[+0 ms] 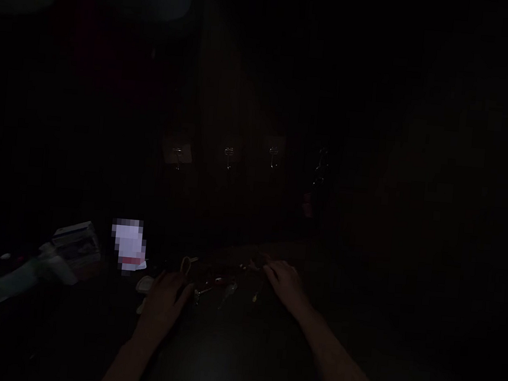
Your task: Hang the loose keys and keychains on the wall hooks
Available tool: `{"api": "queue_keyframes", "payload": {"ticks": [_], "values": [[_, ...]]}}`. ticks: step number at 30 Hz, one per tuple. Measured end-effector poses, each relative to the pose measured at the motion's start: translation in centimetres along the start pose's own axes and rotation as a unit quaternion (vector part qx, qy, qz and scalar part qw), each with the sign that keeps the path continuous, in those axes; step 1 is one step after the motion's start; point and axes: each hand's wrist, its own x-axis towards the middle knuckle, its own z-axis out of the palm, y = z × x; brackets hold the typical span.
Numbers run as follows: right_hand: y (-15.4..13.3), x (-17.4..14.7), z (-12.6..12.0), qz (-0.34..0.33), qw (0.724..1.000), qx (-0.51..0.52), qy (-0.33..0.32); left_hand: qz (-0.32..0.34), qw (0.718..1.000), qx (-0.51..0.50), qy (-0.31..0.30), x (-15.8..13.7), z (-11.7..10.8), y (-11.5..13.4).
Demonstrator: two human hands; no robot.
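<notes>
The scene is very dark. My left hand point(165, 295) lies low over the surface, its thumb apart from the fingers; the fingertips are hard to make out. Beside it are a pale rounded object point(144, 284) and a small tan loop point(186, 264). My right hand point(288, 282) rests farther right with its fingers stretched forward, next to a dim brownish thing point(257, 262) whose kind I cannot tell. Between the hands lie several small items, among them a thin shiny piece point(203, 293), a clear-looking piece point(230, 289) and a small yellow bit point(255, 297).
At the left stand a box point(77, 249) and a crumpled pale plastic bag point(10, 282). A bright, pixelated rectangle point(129, 242) glows beside the box. Metal hooks point(229, 156) line the wall behind, with a shiny hanging item point(321, 167) at their right.
</notes>
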Motion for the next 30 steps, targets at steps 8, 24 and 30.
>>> {"api": "queue_keyframes", "payload": {"ticks": [8,24,30], "values": [[0.8,-0.3,-0.5,0.078,0.993,-0.068,0.05,-0.024,0.998,0.051,-0.007,-0.1,-0.8,-0.1],[0.2,-0.4,-1.3,0.014,0.999,-0.029,0.04,-0.065,0.997,0.046,-0.01,1.8,-3.0,1.6],[-0.3,-0.5,-1.2,-0.03,0.999,0.015,0.039,-0.032,0.991,0.111,-0.072,5.1,-1.7,1.4]]}}
